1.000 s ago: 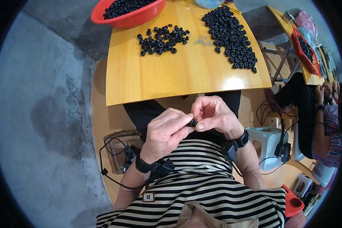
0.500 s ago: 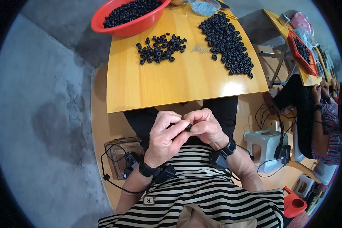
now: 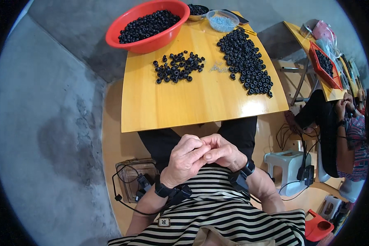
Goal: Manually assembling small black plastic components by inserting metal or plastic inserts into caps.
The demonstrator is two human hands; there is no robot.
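Note:
My left hand and my right hand meet above my lap, just in front of the table edge. Both are closed, thumbs and fingertips pinched together. Fingers now cover the small black ring that showed between them in the earlier frame. On the wooden table lies a loose group of small black rings, left of centre. A denser spread of black rings covers the right side. Between these two lie several tiny clear pieces.
A red basin full of black pieces stands at the far left. Behind the rings are a small bowl, a clear tub of pale blue bits and a yellow tool. A co-worker's hands are at right, near a white stool.
My view has shifted, so the table and hands sit lower in it. My fingers have closed further together, and the black ring between them no longer shows.

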